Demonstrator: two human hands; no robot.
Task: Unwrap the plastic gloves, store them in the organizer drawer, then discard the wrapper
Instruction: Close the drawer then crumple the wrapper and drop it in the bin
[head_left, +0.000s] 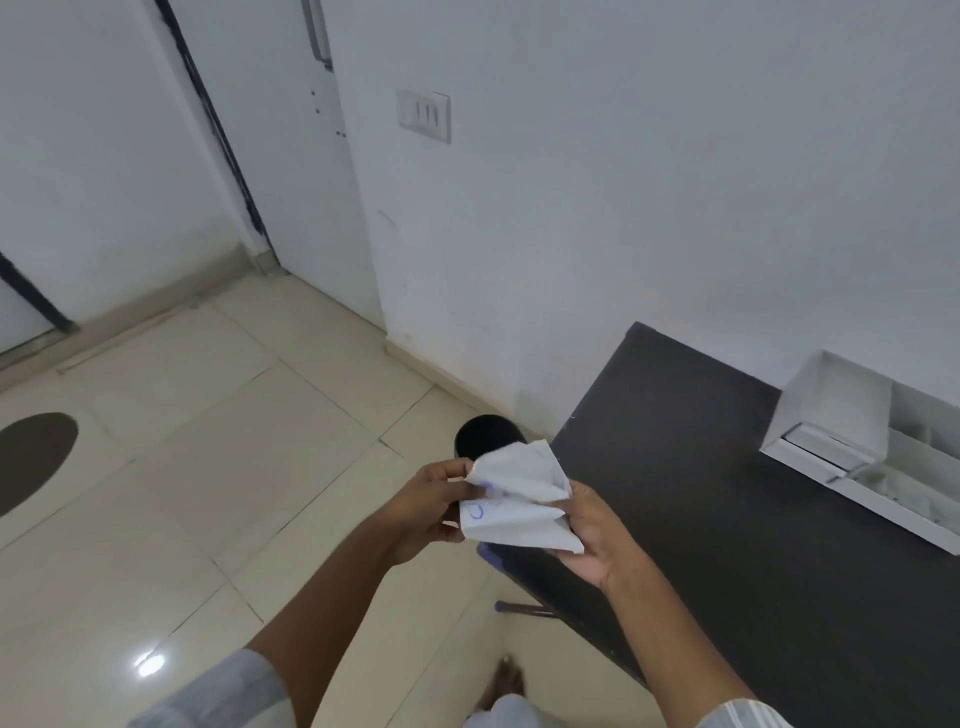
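While a bare foot (506, 675) shows on the tiled floor (218, 457) at the bottom edge, the work sits just above it: both hands hold a crumpled white wrapper (519, 501) between them, over the near corner of the dark table (727, 493). The left hand (423, 512) pinches the wrapper's left edge, thumb on top and fingers curled under. The right hand (597, 540) cradles its lower right side, fingers closed on the paper from beneath. The wrapper is folded and creased, with a blue mark on its left face; whether any gloves are still inside cannot be told, though it looks flat and empty.

Just beyond the hands, half hidden by the wrapper, a black round bin (485, 436) stands on the floor beside the table's corner. The wrapper hangs almost directly in front of its mouth.

Farther right, on the table against the wall, the white organizer (831, 410) stands with a drawer (898, 483) pulled out; pale, filmy contents lie in it, probably the gloves, but too blurred to be sure.

Judging from this, unwrapping and storing appear done. What seems left is the last step: crush the wrapper and drop it in the bin. The drawer may also need pushing shut.
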